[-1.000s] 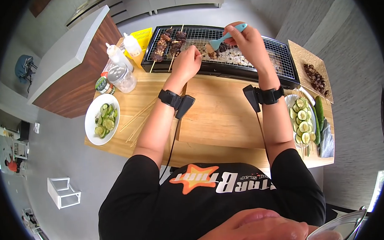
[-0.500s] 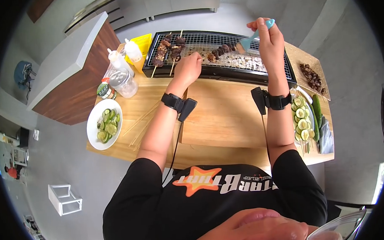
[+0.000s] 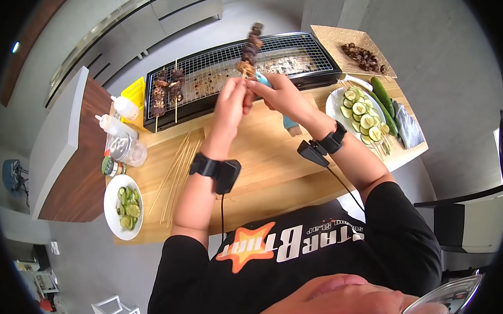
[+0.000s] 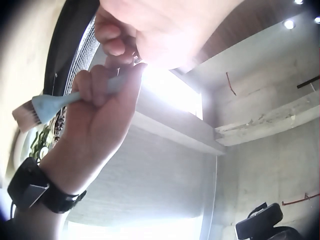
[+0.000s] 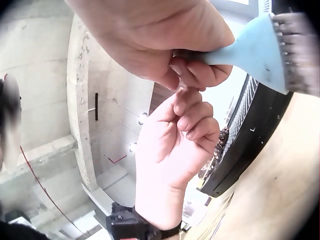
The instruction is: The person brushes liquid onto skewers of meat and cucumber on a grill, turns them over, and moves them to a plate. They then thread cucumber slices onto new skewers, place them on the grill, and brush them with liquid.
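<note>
My left hand [image 3: 230,108] pinches the bottom of a meat skewer [image 3: 251,50], raised upright over the near edge of the grill [image 3: 221,97]. Dark browned chunks are threaded along it, with a lighter piece lowest. Against the left fingertips, my right hand [image 3: 282,96] meets the same end of the stick. Its curled fingers also grip a light blue basting brush [image 4: 50,106], whose bristles [image 3: 294,131] point back toward my body over the wooden board. In the right wrist view the brush head [image 5: 262,52] is large and close, and the fingertips of both hands come together.
Two more meat skewers [image 3: 159,99] lie at the grill's left end. Squeeze bottles [image 3: 114,126], a jar [image 3: 132,153] and a bowl of cucumber slices [image 3: 108,214] stand left. Bare sticks [image 3: 177,170] lie nearby. Right are a plate of cucumber skewers [image 3: 334,107] and meat on brown paper [image 3: 344,37].
The meat skewer has come up off the grill in the left hand. My right hand moved in from the right to meet it, the brush now turned bristles toward me. The view swung right.
</note>
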Tool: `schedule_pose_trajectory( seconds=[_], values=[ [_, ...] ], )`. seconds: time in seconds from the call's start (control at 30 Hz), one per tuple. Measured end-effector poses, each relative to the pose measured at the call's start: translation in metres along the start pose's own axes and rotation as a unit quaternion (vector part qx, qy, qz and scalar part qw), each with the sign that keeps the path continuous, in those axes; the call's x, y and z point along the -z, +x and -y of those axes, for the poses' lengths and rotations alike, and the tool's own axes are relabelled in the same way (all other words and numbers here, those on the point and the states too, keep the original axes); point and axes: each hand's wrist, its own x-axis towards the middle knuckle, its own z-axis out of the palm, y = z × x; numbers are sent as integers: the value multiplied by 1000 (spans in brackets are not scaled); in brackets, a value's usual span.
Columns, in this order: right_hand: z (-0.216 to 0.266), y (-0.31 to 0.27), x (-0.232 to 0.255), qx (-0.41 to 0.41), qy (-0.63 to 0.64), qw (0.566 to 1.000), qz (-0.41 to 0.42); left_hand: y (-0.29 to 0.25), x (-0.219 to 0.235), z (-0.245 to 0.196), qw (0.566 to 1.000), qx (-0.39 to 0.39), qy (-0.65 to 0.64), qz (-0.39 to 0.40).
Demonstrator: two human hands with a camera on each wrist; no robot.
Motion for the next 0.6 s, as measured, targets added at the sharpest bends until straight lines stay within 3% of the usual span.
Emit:
schedule_pose_trajectory(
  seconds=[0.17, 0.3, 0.37, 0.4, 0.5, 0.57, 0.6],
  values=[
    [-22, -24, 15, -88, 186, 975, -80, -19, -31, 16, 995, 3, 22, 102],
    [-10, -48, 50, -123, 168, 974, -93, -22, -34, 19, 972, 22, 107, 209],
    [7, -54, 85, -127, 21, 989, -78, -22, -34, 22, 964, 2, 153, 216],
    [5, -52, 100, -154, -55, 972, -167, -21, -32, 22, 962, -20, 177, 208],
    [24, -53, 172, -149, -195, 968, -62, -17, -23, 17, 952, -66, 236, 182],
    [7, -44, 225, -215, -241, 941, -98, -14, -16, 9, 949, -74, 261, 162],
    [6, -43, 236, -188, -301, 929, -102, -13, -13, 6, 943, -81, 289, 147]
  ],
)
